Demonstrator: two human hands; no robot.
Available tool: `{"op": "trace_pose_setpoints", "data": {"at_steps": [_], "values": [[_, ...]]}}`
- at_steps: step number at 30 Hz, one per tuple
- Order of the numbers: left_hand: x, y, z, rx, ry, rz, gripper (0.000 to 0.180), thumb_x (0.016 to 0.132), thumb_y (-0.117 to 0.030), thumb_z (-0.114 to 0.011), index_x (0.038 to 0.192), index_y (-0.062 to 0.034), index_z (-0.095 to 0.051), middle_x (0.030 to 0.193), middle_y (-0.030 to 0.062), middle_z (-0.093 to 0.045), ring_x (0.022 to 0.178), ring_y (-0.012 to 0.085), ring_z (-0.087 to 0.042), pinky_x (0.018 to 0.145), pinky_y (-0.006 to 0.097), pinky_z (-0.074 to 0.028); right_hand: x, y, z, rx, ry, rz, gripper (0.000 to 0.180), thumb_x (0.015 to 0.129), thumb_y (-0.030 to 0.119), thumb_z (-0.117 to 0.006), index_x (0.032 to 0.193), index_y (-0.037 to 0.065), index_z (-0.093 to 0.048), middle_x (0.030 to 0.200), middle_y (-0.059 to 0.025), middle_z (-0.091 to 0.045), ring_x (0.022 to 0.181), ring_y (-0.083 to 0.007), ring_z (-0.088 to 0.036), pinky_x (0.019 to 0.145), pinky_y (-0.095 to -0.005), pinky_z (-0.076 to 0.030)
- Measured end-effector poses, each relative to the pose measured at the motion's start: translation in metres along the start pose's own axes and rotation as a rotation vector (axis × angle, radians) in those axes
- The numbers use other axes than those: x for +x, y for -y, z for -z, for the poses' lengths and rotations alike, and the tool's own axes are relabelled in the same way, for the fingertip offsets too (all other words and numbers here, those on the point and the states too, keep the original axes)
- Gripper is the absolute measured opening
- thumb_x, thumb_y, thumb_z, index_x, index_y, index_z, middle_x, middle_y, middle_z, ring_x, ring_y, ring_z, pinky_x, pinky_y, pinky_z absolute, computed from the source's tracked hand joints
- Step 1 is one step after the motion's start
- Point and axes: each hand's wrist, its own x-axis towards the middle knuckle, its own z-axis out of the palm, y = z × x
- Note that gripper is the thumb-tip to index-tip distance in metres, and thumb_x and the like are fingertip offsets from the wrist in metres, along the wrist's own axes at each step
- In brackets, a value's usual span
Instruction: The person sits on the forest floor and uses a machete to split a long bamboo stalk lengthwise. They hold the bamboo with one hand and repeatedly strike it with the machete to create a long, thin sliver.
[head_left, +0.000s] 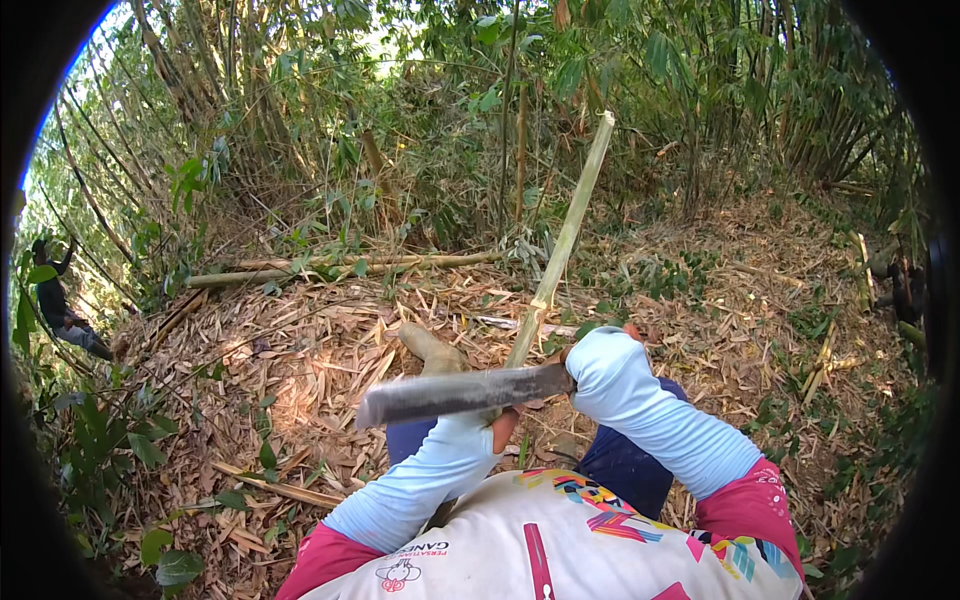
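Observation:
My right hand [567,362], mostly covered by a light blue sleeve, is closed on the handle of a machete. The broad, dark machete blade [450,393] points left across the front of my body, its tip blurred. Behind it rises a pale green split bamboo length [565,240], slanting up and away to the right, with a rough node partway along. My left hand [506,428] is just below the blade, closed round the bamboo's lower part; the blade hides some of its fingers. Whether the blade touches the bamboo cannot be told.
A boot [432,348] stands on dry bamboo leaves ahead of my left knee. Cut bamboo poles [340,266] lie across the ground farther off. Dense bamboo clumps [250,90] stand behind. At the far left is another person [58,300]. A split piece [275,485] lies near left.

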Motion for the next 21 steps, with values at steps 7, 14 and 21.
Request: {"op": "trace_pose_setpoints", "data": {"at_steps": [7,14,21], "values": [[0.010,-0.016,0.000,0.068,0.007,0.081,0.039,0.092,-0.006,-0.054,0.130,0.0004,-0.050,0.103,0.0119,-0.063,0.096,0.0218,-0.058,0.087,0.034,-0.045,0.009,-0.014,0.035,-0.044,-0.201,-0.115,0.014,0.086,0.019,-0.065,0.077,0.008,-0.066,0.069,-0.0090,-0.066,0.065,-0.0249,-0.065,0.061,-0.0385,-0.051],[0.002,-0.022,-0.005,-0.153,0.086,0.185,0.042,0.091,-0.006,-0.054,0.132,-0.0006,-0.049,0.108,0.0097,-0.055,0.096,0.0149,-0.051,0.085,0.028,-0.041,-0.002,-0.014,0.041,0.271,-0.571,-0.075,0.005,0.077,0.002,-0.068,0.082,0.002,-0.069,0.077,-0.0176,-0.069,0.070,-0.0260,-0.068,0.061,-0.0352,-0.053],[-0.004,0.004,-0.006,-0.082,0.069,0.172,0.041,0.091,-0.005,-0.054,0.131,-0.0029,-0.048,0.094,0.0026,-0.056,0.090,0.0109,-0.052,0.081,0.024,-0.041,0.023,-0.009,0.061,-0.238,-0.013,-0.264,0.008,0.082,0.012,-0.067,0.086,0.005,-0.067,0.081,-0.0165,-0.069,0.078,-0.0294,-0.069,0.068,-0.0378,-0.053]]}}
